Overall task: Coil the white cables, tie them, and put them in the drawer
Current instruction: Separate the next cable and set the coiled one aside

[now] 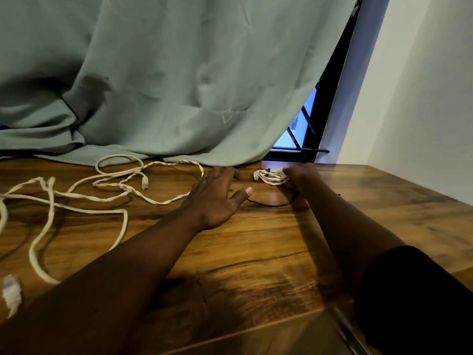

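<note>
A coiled bundle (268, 176) of white cable is pinched in the right hand (298, 175), fingers curled, likely so its loops are kept together. The left hand (217, 198) is spread open. Loose cables (144, 183) are sprawled across the desk (281, 252).
</note>
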